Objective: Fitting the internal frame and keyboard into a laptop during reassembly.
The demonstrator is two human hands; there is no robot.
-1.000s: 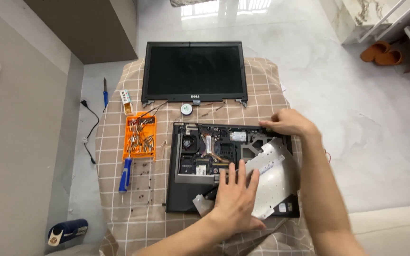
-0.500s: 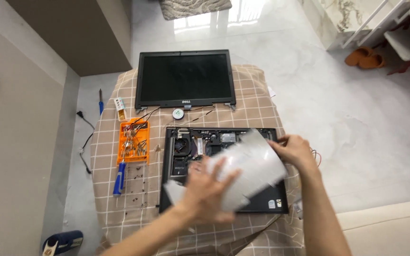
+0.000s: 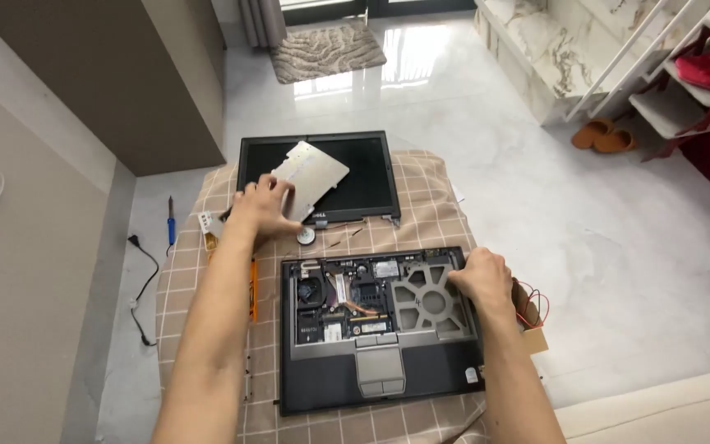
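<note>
My left hand (image 3: 263,209) grips a flat silver keyboard panel (image 3: 312,178), underside up, held over the detached black laptop screen (image 3: 355,177) at the far side of the table. My right hand (image 3: 481,278) rests on the right rim of the opened laptop base (image 3: 380,370), beside a grey metal frame with a round cut-out (image 3: 426,298). The base shows its circuit board, a fan (image 3: 311,289) and copper heat pipe, with the touchpad (image 3: 380,369) at the near edge.
A checked cloth (image 3: 437,205) covers the small table. A round coin-like part (image 3: 306,236) lies between screen and base. An orange tool case (image 3: 252,288) is mostly behind my left arm. A blue-handled tool (image 3: 171,224) and a black cable (image 3: 143,288) lie on the floor at left; slippers (image 3: 603,136) far right.
My left hand lifted the silver panel off the laptop base and carried it away to the far left over the screen. My right hand stayed at the base's right edge.
</note>
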